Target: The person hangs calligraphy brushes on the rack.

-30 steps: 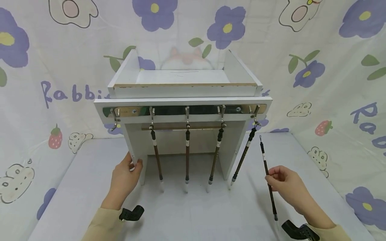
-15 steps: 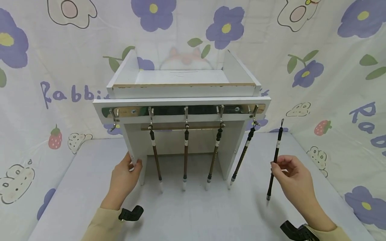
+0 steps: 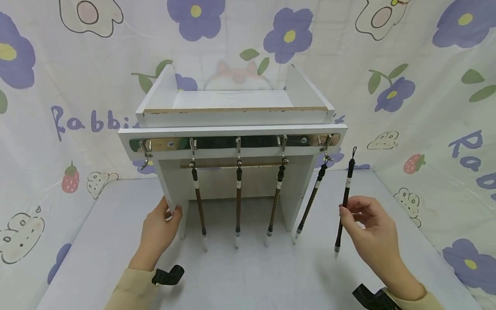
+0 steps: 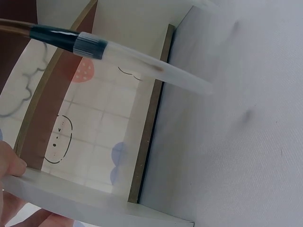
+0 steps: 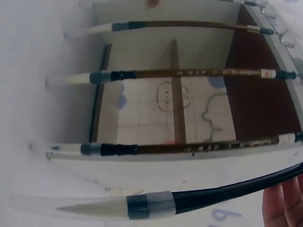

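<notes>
My right hand pinches a dark-handled calligraphy brush at mid-handle, right of the white rack. The brush stands nearly upright, its cord loop at the top and its pale tip pointing down. In the right wrist view, a clear cap surrounds the bristles. My left hand grips the front edge of the rack's left side panel, thumb on the inner side. Several similar brushes hang by their loops from the metal hooks; the leftmost hook carries none.
The hook strip runs along the rack's front board, below an open-topped tray. The rack stands on a white table before a patterned cloth. Each wrist wears a black device.
My right hand has raised the brush, which first swung right and upright, then shifted slightly left toward the rack. My left hand keeps its hold on the panel.
</notes>
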`<state>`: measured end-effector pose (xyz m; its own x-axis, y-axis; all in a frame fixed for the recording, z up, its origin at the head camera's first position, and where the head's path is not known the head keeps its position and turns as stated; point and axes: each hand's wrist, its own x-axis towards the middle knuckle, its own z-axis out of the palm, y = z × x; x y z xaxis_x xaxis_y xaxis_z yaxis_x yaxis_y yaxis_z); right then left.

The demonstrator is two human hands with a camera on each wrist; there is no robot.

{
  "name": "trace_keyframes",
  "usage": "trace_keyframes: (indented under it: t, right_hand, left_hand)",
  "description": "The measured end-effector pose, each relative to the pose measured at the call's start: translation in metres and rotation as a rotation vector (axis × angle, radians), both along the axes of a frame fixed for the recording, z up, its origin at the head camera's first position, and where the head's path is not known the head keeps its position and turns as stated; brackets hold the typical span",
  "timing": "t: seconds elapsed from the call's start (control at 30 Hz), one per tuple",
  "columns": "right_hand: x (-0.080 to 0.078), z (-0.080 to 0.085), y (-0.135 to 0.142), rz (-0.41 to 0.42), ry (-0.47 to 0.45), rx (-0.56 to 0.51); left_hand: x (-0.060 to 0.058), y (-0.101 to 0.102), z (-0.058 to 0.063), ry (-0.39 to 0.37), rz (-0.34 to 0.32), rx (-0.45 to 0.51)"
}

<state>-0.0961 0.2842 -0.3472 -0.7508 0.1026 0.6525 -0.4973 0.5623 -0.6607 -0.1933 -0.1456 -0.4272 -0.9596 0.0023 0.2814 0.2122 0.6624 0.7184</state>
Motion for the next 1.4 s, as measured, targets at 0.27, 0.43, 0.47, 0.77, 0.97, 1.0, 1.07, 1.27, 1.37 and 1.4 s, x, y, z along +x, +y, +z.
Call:
trace_keyframes:
  t: [0.27, 0.43, 0.47, 0.77, 0.97, 1.0, 1.07, 1.27, 1.37, 1.4]
  right_hand:
    - [-0.003, 0.004, -0.015, 0.102, 0.138, 0.067]
    - [-0.005, 0.01, -0.028, 0.155, 0.162, 0.085]
    - [-0.005, 0.012, -0.031, 0.157, 0.163, 0.092]
    - [0.002, 0.035, -0.062, 0.22, 0.219, 0.125]
    - [-0.002, 0.038, -0.074, 0.296, 0.25, 0.123]
    - [-0.002, 0.038, -0.076, 0.301, 0.25, 0.126]
    - [-0.003, 0.038, -0.08, 0.309, 0.249, 0.132]
    - [-0.006, 0.038, -0.09, 0.345, 0.257, 0.156]
    - [-0.007, 0.038, -0.094, 0.37, 0.255, 0.162]
    - [-0.008, 0.037, -0.095, 0.376, 0.254, 0.165]
  left_hand:
    - [-0.001, -0.001, -0.001, 0.001, 0.003, 0.001]
    - [0.0, 0.0, 0.0, -0.003, 0.003, 0.004]
    - [0.001, 0.0, 0.0, -0.003, 0.003, 0.005]
    - [0.001, 0.001, 0.001, -0.007, 0.006, 0.0]
    - [0.001, 0.0, 0.001, -0.01, 0.009, 0.002]
    - [0.001, 0.0, 0.001, -0.013, 0.008, 0.003]
    - [0.001, 0.0, 0.001, -0.015, 0.006, 0.006]
    - [0.001, 0.0, 0.0, 0.0, -0.001, 0.001]
    - [0.001, -0.001, 0.0, 0.004, 0.001, 0.0]
    - [0.001, -0.001, -0.001, 0.004, 0.001, 0.0]
